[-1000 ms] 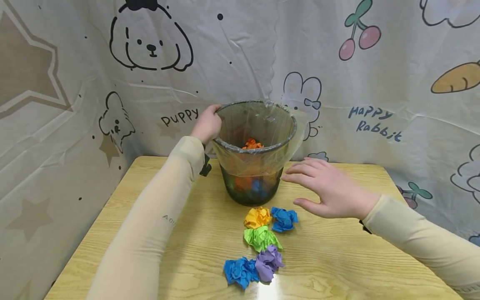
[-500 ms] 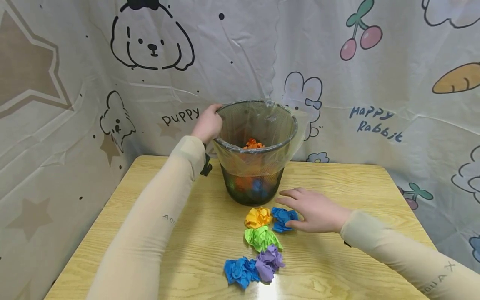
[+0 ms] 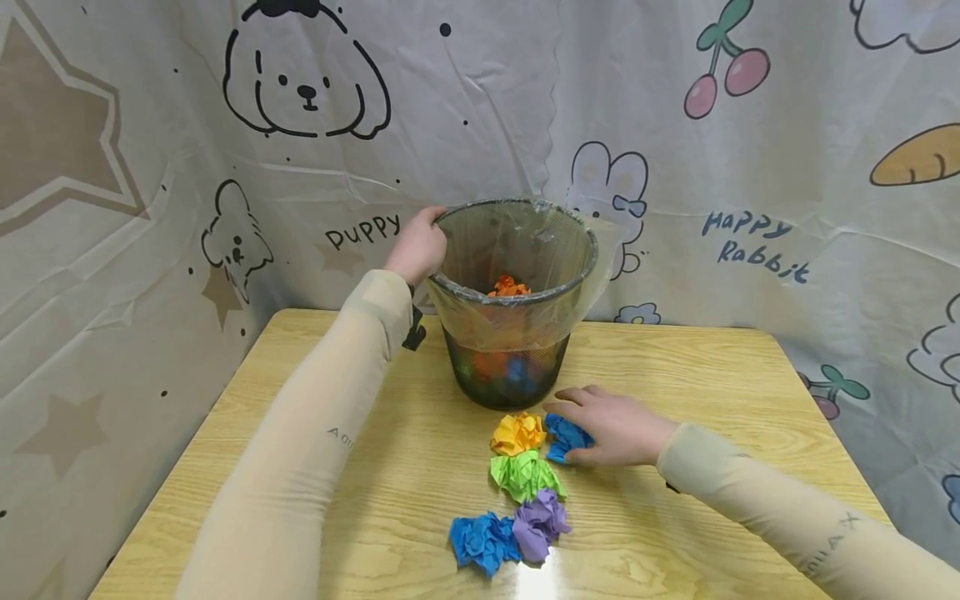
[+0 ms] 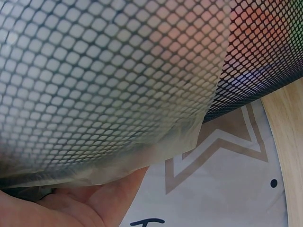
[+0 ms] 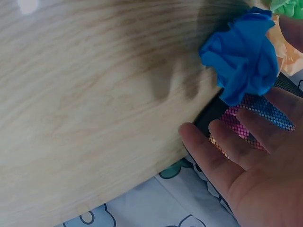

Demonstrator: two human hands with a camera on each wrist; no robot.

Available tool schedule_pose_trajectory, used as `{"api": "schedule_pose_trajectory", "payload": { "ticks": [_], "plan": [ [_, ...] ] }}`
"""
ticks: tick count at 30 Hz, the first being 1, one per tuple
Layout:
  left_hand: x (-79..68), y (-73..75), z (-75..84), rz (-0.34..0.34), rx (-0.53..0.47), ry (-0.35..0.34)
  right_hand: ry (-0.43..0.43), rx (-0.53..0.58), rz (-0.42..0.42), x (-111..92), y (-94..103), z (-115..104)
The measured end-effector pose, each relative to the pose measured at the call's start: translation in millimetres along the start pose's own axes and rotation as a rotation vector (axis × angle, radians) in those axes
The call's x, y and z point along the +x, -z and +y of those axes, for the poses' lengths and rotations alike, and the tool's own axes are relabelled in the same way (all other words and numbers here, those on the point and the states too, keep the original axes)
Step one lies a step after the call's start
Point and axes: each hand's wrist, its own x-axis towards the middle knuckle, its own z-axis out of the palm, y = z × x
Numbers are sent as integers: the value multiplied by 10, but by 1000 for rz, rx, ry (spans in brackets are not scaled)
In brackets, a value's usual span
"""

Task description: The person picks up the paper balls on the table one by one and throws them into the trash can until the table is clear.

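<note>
My left hand [image 3: 422, 247] grips the rim of a dark mesh wastebasket [image 3: 491, 385] lined with a clear plastic bag [image 3: 525, 323]. In the left wrist view, the left hand [image 4: 90, 203] lies against the bag at the rim. My right hand [image 3: 618, 429] reaches around a crumpled blue paper ball [image 3: 566, 437] on the table, thumb on the near side. The right wrist view has the blue ball [image 5: 244, 56] between the thumb and the spread, loosely bent fingers [image 5: 210, 153]; a firm hold is not visible. An orange paper ball [image 3: 508, 287] shows inside the basket.
Beside the blue ball lies a yellow paper ball [image 3: 517, 433], with a green one [image 3: 527, 475] nearer. A purple ball [image 3: 541, 525] and a second blue ball [image 3: 483, 540] touch close to the front of the wooden table [image 3: 405, 500]. A printed curtain [image 3: 480, 83] hangs behind.
My right hand has come down and to the left, from above the table beside the wastebasket to the blue paper ball. The left hand has stayed on the rim.
</note>
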Motion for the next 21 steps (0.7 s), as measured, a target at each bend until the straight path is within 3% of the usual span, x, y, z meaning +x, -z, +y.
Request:
{"api": "schedule_pose_trajectory", "payload": {
  "ticks": [7, 21],
  "plan": [
    [8, -1, 0, -6, -2, 9, -14, 0, -34, 21, -79, -7],
    [-12, -1, 16, 1, -13, 5, 31, -28, -16, -32, -186, 31]
  ]
}}
